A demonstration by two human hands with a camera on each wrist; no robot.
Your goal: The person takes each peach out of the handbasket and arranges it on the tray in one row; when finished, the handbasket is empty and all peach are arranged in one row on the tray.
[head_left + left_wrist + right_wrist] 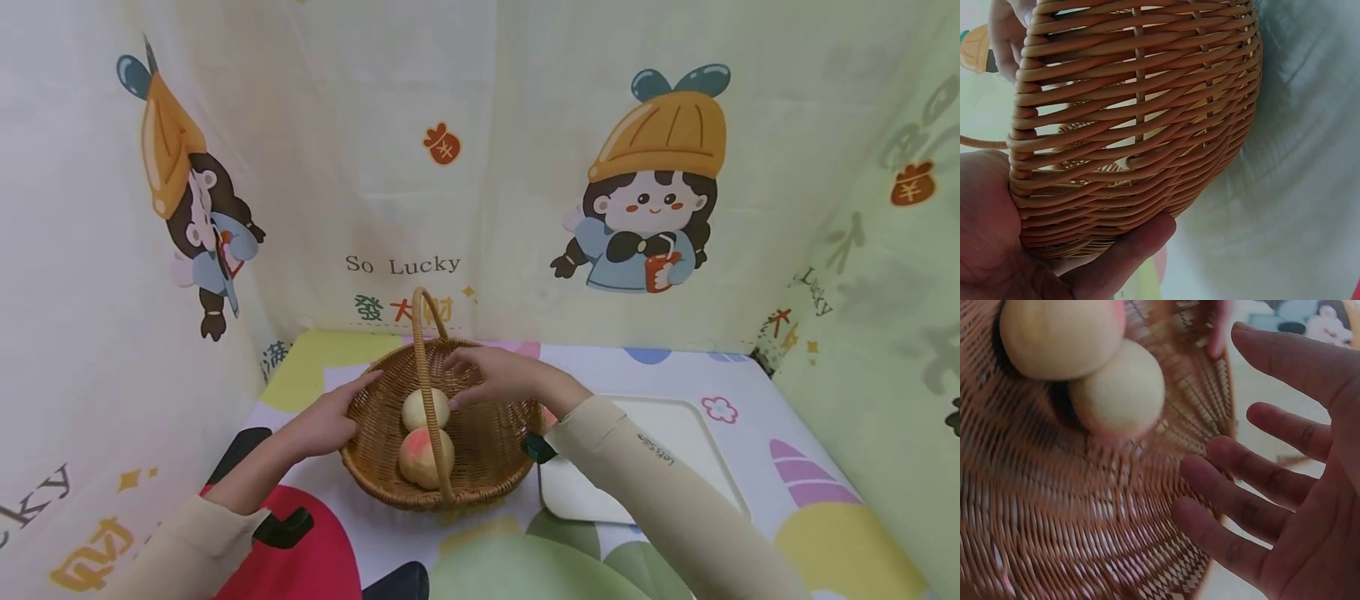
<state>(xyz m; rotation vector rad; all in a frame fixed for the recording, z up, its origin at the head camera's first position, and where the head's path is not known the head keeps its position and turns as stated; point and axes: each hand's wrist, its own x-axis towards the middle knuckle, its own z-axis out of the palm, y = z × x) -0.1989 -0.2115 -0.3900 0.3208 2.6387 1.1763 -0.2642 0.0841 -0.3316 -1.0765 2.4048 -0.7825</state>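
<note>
A brown wicker basket (480, 492) with a tall arched handle (422, 358) stands on the table. Inside it lie two peaches touching each other: a pale one (425, 410) and, nearer to me, a red-blushed one (427, 458). My left hand (322, 423) holds the basket's left rim; in the left wrist view its thumb (1141, 240) lies along the outer wall. Over the far right part of the basket is my right hand (491, 375), its fingers spread and holding nothing. The right wrist view shows its fingers (1254, 512) apart from both peaches.
To the right lies a white rectangular tray (675, 433), partly covered by my right sleeve (660, 483). A pinkish thing (549, 417) shows beside the right cuff, mostly hidden. Patterned cloth walls (510, 208) enclose the table at the back and sides.
</note>
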